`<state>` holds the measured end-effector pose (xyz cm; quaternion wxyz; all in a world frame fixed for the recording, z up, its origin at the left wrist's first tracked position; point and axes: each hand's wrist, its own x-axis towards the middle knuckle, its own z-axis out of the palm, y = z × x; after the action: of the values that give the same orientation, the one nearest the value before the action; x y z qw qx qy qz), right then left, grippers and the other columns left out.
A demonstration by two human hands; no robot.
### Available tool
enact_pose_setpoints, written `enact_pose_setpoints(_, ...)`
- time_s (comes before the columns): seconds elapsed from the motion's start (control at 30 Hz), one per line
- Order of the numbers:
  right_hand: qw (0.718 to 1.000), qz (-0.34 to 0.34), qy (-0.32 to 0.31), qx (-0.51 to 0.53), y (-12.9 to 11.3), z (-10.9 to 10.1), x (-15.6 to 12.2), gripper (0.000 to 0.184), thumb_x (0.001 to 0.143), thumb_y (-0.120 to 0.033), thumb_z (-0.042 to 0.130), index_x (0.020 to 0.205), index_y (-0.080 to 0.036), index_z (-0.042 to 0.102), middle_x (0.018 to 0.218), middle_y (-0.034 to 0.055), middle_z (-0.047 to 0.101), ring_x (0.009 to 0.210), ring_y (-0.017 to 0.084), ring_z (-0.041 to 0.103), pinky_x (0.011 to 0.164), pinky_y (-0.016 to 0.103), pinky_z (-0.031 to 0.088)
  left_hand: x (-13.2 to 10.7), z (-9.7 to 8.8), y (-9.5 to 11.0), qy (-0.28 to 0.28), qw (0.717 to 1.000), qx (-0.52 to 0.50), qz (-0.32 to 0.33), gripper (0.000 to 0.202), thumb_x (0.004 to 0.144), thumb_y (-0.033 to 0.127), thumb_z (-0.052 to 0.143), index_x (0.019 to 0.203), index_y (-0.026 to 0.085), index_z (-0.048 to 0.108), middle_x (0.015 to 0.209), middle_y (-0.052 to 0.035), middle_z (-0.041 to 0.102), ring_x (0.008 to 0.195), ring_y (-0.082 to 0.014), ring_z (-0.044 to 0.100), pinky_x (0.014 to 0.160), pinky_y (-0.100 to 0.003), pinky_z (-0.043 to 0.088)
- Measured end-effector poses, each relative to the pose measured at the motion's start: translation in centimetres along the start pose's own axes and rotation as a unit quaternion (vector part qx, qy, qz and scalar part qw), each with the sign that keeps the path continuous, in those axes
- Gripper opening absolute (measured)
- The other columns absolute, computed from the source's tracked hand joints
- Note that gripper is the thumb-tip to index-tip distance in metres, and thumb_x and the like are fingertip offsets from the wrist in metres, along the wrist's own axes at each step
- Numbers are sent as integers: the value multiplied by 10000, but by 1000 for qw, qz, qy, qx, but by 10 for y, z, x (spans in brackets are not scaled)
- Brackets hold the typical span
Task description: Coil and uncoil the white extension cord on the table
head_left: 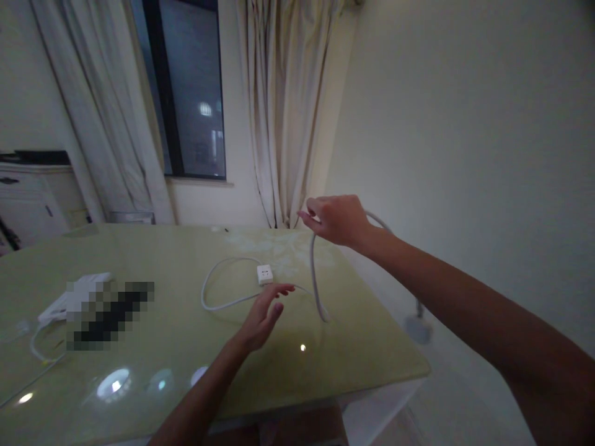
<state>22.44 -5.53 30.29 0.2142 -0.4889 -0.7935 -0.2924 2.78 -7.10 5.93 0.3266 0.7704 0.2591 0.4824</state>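
Observation:
My right hand (338, 220) is raised above the table's right side, its fingers curled round a white cable (314, 272). One stretch of the cable hangs from this hand down to the tabletop, and another arcs out behind my wrist. My left hand (263, 316) is low over the table, fingers apart and nothing in it. Just beyond its fingertips sits a small white socket box (264, 274). A wide loop of white cable lies on the table to the left of the box.
The glossy pale green table (171, 272) reflects several lights. On its left lie a white object (56, 308) with cords and a pixelated dark item (111, 316). Curtains (283, 111) and a window (195, 93) are behind. Right of the table, a blurred round thing (418, 328) stands lower down.

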Motion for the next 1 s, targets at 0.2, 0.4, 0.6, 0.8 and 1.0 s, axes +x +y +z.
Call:
enact_pose_setpoints(0.2, 991, -65, -32, 108, -44, -17, 9, 546, 972, -632, 543, 687, -179, 655, 582, 23, 543, 648, 156, 559, 591, 254, 272, 21, 40, 61, 74, 959, -262, -75, 437, 988, 603, 487, 953, 206, 667, 596, 4, 544, 531, -126, 487, 533, -251, 393)
enact_pose_setpoints(0.4, 922, -68, -131, 357, -15, 9, 12, 341, 878, -509, 708, 895, -169, 694, 604, -44, 605, 549, 95, 557, 569, 206, 355, 40, -29, 95, 227, 882, -409, -56, 347, 904, 491, 685, 760, 204, 556, 516, 105, 195, 407, -56, 118, 385, -181, 170)
enact_pose_setpoints(0.6, 877, 4, -139, 459, -15, 103, -20, 236, 972, -267, 510, 929, -166, 719, 732, 11, 728, 668, 129, 648, 662, 241, 450, 43, -103, 115, 285, 875, -393, -6, 184, 935, 317, 628, 794, 200, 609, 541, 95, 123, 421, -70, 34, 360, -191, 168)
enact_pose_setpoints(0.8, 883, 14, -158, 441, -37, 162, -30, 332, 907, -367, 621, 648, -189, 728, 551, -21, 631, 499, 99, 498, 522, 231, 315, 22, -138, 94, 331, 873, -357, -40, 174, 950, 290, 572, 792, 221, 592, 583, 85, 49, 466, -95, -40, 356, -220, 162)
enact_pose_setpoints(1.0, 848, 95, -128, 505, -54, 157, -17, 651, 961, -640, 520, 519, -178, 642, 414, -7, 523, 392, 87, 475, 475, 226, 331, 12, -132, 73, 335, 883, -318, -89, 222, 941, 373, 599, 775, 232, 556, 567, 83, 140, 443, -89, 32, 358, -213, 166)
